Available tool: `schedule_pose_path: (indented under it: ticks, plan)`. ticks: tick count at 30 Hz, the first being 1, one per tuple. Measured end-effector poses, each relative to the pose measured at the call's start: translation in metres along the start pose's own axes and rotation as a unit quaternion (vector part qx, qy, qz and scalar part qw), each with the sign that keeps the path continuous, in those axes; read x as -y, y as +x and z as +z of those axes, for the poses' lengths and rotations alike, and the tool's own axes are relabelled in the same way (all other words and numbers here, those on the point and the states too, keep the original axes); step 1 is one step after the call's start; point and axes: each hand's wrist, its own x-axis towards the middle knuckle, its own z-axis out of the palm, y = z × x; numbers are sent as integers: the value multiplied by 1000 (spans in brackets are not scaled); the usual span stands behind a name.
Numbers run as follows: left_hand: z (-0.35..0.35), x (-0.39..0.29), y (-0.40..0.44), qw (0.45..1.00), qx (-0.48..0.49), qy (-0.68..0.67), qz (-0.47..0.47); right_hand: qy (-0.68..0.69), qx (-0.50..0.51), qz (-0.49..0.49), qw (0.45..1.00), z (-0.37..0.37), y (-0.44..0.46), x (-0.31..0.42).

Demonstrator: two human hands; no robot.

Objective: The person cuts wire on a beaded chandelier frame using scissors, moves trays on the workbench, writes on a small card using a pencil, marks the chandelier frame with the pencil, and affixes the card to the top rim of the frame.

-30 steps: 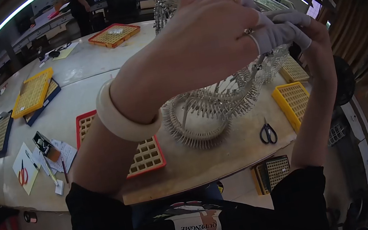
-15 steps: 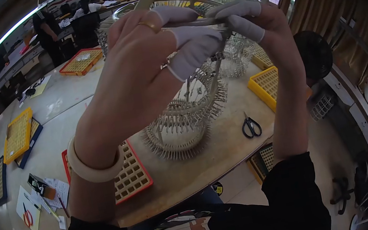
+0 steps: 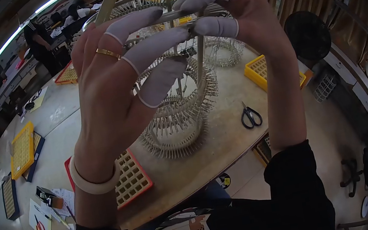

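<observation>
A tall metal rack with rings of many thin prongs stands on the table before me. White cots with dark, smudged tips cover fingers on both hands. My left hand is at the rack's upper part, its thumb and fingers apart and the fingertips near the bars. Opposite it, my right hand has its finger above and thumb below an upper bar, closed around the rack. The two hands' fingertips meet near the rack's upright. Whether a small piece sits between them cannot be made out.
Black-handled scissors lie right of the rack. A red-rimmed tray is at the near left, a yellow tray at the right. Further left lie another yellow tray, papers and orange-handled scissors. A person stands in the background.
My left thumb and fingers have spread from a pinch. Both hands have shifted left in view, and the view itself has moved slightly.
</observation>
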Motion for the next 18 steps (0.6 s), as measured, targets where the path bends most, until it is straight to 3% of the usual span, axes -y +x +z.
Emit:
schedule_pose_path:
  ticks: [5, 7, 13, 18]
  plan:
    - [-19, -17, -31, 992, -65, -102, -41, -54, 2, -12, 998, -2, 1, -1]
    - [-31, -39, -62, 967, -125, -163, -153, -43, 2, -19, 999, -1, 0, 0]
    - [-34, -100, -188, 918, 48, -170, -354, -43, 46, 15, 998, -8, 0, 5]
    - [-58, -145, -275, 852, 59, -115, -508, -23, -4, 48, 999, 3, -3, 26]
